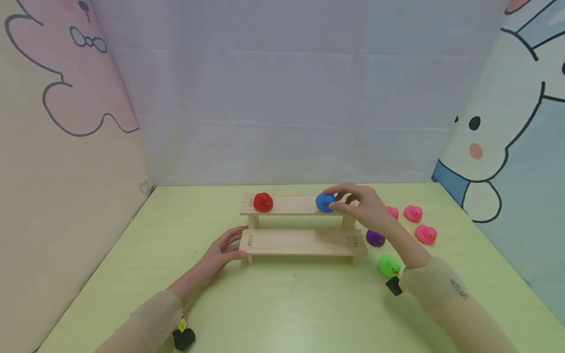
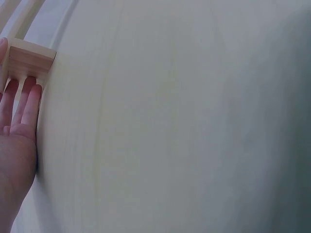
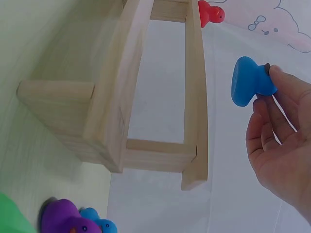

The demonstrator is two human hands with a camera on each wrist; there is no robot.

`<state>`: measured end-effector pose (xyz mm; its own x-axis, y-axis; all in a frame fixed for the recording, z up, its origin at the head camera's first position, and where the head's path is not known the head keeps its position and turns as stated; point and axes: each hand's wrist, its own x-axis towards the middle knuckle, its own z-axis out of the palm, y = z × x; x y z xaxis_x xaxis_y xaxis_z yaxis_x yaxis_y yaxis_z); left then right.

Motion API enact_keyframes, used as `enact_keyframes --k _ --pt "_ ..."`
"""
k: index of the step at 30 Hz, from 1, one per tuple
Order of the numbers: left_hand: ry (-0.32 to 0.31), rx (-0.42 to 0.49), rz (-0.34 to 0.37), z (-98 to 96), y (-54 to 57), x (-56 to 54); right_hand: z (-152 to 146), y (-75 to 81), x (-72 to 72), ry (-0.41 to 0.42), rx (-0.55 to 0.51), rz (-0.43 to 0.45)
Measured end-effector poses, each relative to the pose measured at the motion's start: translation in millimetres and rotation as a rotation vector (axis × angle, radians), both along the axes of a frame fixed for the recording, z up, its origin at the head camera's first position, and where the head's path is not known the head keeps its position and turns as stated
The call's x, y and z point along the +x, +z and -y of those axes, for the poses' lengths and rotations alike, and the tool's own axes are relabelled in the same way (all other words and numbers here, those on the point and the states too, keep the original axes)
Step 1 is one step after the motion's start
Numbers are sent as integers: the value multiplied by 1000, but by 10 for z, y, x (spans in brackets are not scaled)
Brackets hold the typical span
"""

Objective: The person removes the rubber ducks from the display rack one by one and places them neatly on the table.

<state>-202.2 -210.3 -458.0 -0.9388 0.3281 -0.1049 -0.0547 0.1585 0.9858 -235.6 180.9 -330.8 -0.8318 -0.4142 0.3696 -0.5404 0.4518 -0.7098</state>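
A two-step wooden stand (image 1: 300, 242) sits on the table, its back step higher than its front one. My left hand (image 1: 220, 250) grips the left end of the front step, thumb at the front edge and fingers behind; in the left wrist view the fingers lie against its end support (image 2: 30, 60). Between thumb and fingertips, my right hand (image 1: 364, 203) pinches a blue rubber duck (image 1: 324, 202) by its head. The right wrist view has this duck (image 3: 250, 82) above the back step, with a gap under its base. A red duck (image 1: 263, 202) sits at the back step's left end.
Right of the stand are a purple duck (image 1: 375, 239), a green duck (image 1: 389, 265) and several pink ducks (image 1: 426, 234). Another blue duck (image 3: 99, 221) sits beside the purple one. Walls with cartoon figures flank the table, and a pale cloth (image 1: 287, 98) hangs behind.
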Motion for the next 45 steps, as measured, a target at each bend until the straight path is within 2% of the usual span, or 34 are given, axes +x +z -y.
enact_keyframes --k 13,20,27,33,40,45 --pt "7 4 4 -2 11 10 -502 -84 209 -86 43 1" --pt "3 -4 -3 10 5 11 -744 -146 333 -180 140 50" --pt "4 -11 7 3 1 4 -988 -225 390 -168 133 -28" --pt "12 3 7 -4 12 11 -1175 -254 439 -213 204 2" --pt "23 6 10 -11 19 18 -1360 -308 512 -195 165 -3" --pt "27 5 13 -5 7 9 -1495 -340 556 -207 202 7"
